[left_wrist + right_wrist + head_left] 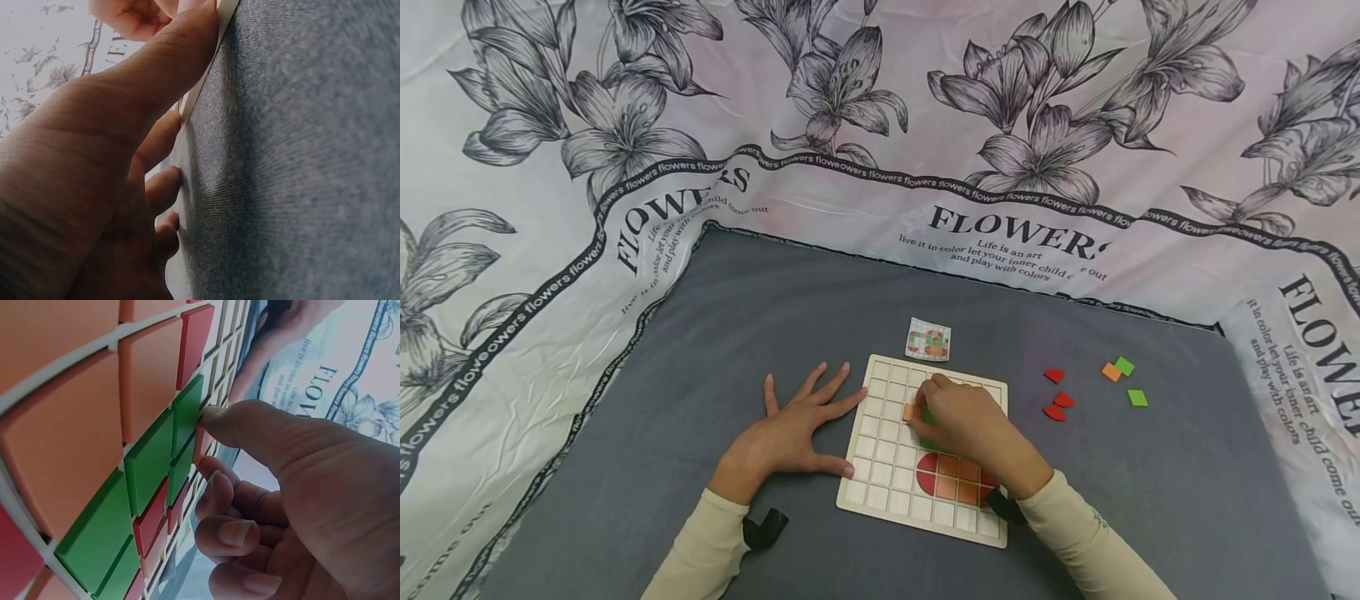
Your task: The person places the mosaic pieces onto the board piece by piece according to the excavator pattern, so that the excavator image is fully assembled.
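A pale wooden grid board [880, 450] lies on the grey cloth. My left hand [793, 435] has its fingers spread, with thumb and index fingertips at the board's left edge; the left wrist view shows the thumb [169, 56] along the rim. Over the board, my right hand [966, 421] has curled fingers. Its thumb and index finger pinch a small orange square tile [200, 442] at the grid, beside green tiles [150, 462]. Nearer the front edge sit orange tiles [957, 479] and a red rounded tile [927, 473]. The right hand hides part of the pattern.
A small printed pattern card [928, 340] lies just behind the board. To the right are loose red rounded pieces [1055, 412], green squares [1138, 398] and an orange square [1111, 372]. Flower-printed fabric [1015, 242] borders the grey cloth [760, 308].
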`<control>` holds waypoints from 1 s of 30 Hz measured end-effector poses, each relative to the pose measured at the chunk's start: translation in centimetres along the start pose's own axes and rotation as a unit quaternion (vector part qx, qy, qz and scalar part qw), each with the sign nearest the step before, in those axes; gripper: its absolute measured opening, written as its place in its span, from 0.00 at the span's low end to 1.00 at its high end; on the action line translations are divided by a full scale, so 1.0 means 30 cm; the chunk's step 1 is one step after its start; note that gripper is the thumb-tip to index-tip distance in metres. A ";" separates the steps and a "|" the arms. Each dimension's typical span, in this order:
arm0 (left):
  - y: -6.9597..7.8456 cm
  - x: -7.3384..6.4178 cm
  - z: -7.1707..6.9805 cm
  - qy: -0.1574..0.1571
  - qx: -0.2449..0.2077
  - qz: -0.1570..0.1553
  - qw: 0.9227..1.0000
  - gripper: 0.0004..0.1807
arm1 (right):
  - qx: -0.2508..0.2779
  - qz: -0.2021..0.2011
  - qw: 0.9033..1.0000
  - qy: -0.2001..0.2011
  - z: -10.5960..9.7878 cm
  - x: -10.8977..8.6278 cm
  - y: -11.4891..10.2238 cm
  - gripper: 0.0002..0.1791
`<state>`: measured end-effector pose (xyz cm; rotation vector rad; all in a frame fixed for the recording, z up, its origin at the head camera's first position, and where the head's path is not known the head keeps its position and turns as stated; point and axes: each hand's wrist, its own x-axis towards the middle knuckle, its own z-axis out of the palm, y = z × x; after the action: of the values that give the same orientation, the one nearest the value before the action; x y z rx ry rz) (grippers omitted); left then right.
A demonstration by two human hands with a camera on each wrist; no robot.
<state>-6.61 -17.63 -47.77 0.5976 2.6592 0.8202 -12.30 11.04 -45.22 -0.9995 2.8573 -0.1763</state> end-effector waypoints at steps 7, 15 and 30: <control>-0.005 0.000 0.003 -0.001 0.004 0.000 1.000 0.60 | 0.016 0.011 1.000 -0.021 -0.007 0.000 0.001 0.17; -0.003 0.000 0.004 0.000 0.006 -0.001 1.000 0.60 | 0.016 0.011 0.999 -0.030 -0.008 0.000 0.002 0.17; 0.005 0.001 0.003 -0.001 0.005 -0.004 1.000 0.60 | 0.042 0.009 0.999 0.008 -0.021 -0.026 0.018 0.17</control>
<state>-6.57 -17.46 -47.75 0.5896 2.6639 0.8049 -12.13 12.00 -44.63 -0.9592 2.8451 -0.3016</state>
